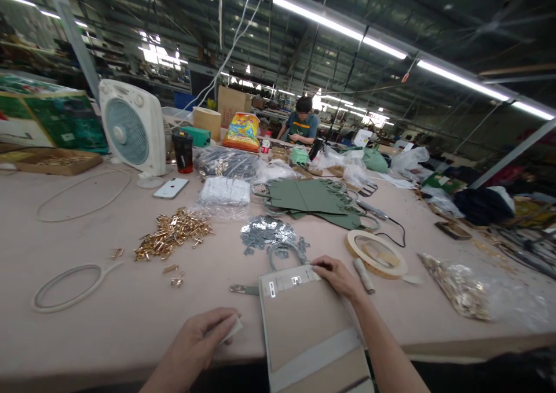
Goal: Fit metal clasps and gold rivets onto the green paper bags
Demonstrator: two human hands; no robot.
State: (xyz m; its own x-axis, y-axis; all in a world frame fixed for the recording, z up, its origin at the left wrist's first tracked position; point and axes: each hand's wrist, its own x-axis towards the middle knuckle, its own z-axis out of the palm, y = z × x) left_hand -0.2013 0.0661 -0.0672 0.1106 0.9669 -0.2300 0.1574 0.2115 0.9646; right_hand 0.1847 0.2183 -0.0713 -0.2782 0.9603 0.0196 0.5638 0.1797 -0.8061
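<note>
A beige bag panel (310, 318) with a grey-green edge lies in front of me and overhangs the table's near edge. A looped handle (286, 255) stands out from its top, and a strap tab (244, 289) sticks out on its left. Two small metal plates show near its upper edge. My right hand (336, 277) is closed on the panel's top right corner, fingertips near the edge. To the left of the panel, my left hand (206, 338) pinches a small whitish piece of tape or paper (234, 329) just above the table.
Gold metal fittings (171, 234) and flat metal plates (269, 234) lie in piles beyond. A tape roll (377, 254) and a bag of fittings (456, 286) are at right. Behind are green bag pieces (310, 196), a phone (171, 188), a fan (130, 127) and a seated person (302, 124).
</note>
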